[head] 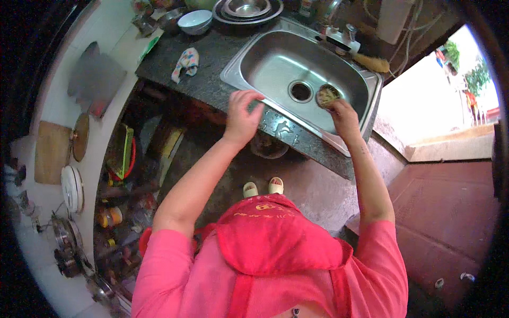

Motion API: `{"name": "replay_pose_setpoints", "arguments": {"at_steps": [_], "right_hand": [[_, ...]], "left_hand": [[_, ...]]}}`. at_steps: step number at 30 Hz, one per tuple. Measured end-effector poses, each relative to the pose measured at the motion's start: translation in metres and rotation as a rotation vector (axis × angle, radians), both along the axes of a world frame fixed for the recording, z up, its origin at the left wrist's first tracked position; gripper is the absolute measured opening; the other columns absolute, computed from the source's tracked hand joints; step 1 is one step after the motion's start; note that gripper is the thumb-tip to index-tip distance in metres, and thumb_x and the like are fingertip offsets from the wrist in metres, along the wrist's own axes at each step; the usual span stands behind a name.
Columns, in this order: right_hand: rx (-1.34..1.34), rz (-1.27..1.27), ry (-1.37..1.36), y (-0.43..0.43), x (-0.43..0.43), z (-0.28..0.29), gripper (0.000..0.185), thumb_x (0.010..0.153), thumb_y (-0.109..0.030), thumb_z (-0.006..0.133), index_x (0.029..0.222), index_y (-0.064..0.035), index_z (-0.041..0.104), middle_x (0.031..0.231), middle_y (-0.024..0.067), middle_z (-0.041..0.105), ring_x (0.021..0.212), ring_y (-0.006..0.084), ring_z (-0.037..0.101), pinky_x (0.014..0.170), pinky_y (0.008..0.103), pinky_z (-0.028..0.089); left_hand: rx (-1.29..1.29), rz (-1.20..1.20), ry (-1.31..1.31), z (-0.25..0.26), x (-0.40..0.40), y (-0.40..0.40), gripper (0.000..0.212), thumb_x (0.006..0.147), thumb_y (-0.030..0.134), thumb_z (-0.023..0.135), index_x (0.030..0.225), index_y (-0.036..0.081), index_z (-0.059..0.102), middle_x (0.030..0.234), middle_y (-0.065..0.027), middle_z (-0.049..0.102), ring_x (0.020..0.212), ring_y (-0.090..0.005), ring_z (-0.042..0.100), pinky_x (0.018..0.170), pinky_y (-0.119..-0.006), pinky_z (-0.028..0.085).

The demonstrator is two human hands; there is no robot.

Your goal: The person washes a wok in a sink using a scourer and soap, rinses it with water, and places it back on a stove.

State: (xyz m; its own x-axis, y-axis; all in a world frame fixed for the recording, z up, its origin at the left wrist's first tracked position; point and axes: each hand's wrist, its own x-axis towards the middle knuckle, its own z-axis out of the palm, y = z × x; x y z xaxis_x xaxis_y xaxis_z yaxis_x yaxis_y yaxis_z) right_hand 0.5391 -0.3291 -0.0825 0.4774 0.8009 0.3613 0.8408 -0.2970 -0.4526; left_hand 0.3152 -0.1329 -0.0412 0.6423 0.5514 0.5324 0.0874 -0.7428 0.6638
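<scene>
In my right hand [345, 117] is a small round drain strainer [327, 95] with pale yellow-green scraps in it, pinched at its near edge. It is inside the stainless steel sink [270, 63], just right of the dark round drain opening [300, 91]. My left hand [244, 113] hovers around the sink's front left rim with thumb and fingers apart and nothing in it; whether its fingertips touch the rim, I cannot tell. Water lies in a small puddle [283, 127] on the stone counter's front strip, between my hands.
Left of the sink lie a patterned cloth [187, 63], white bowls [195, 22] and stacked metal basins [247, 12]. A faucet [340, 39] and a tan-headed brush [370, 63] are behind it. Below the counter sits a round container [269, 146]. A reddish-brown door [445, 222] is at right.
</scene>
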Motion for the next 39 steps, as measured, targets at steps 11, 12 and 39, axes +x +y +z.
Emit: {"name": "replay_pose_setpoints", "arguments": {"at_steps": [11, 12, 39], "right_hand": [[-0.109, 0.592, 0.061, 0.056, -0.121, -0.003, 0.022, 0.073, -0.002, 0.051, 0.095, -0.005, 0.056, 0.103, 0.0147, 0.053, 0.095, 0.032, 0.052, 0.081, 0.0347, 0.045], [-0.154, 0.601, 0.117, 0.06, -0.142, -0.02, 0.024, 0.074, -0.003, 0.052, 0.097, -0.0053, 0.056, 0.106, 0.0148, 0.052, 0.097, 0.0312, 0.051, 0.08, 0.0341, 0.045], [-0.536, -0.299, 1.073, 0.091, -0.036, -0.454, 0.025, 0.085, -0.016, 0.052, 0.107, -0.003, 0.056, 0.109, 0.0132, 0.055, 0.101, 0.0251, 0.052, 0.086, 0.0341, 0.041]], "left_hand": [[-0.616, 0.537, 0.165, -0.131, -0.217, -0.008, 0.014, 0.075, -0.002, 0.059, 0.087, 0.004, 0.059, 0.086, -0.0026, 0.058, 0.081, -0.0122, 0.053, 0.075, -0.025, 0.042], [-0.652, 0.533, 0.128, -0.142, -0.228, -0.016, 0.014, 0.075, -0.002, 0.058, 0.087, 0.003, 0.059, 0.086, -0.0028, 0.058, 0.082, -0.0122, 0.053, 0.076, -0.025, 0.042], [-1.543, 0.862, -0.037, -0.362, -0.329, -0.152, 0.011, 0.079, -0.002, 0.055, 0.089, 0.003, 0.056, 0.083, -0.0014, 0.057, 0.076, -0.0087, 0.051, 0.071, -0.022, 0.041]]}}
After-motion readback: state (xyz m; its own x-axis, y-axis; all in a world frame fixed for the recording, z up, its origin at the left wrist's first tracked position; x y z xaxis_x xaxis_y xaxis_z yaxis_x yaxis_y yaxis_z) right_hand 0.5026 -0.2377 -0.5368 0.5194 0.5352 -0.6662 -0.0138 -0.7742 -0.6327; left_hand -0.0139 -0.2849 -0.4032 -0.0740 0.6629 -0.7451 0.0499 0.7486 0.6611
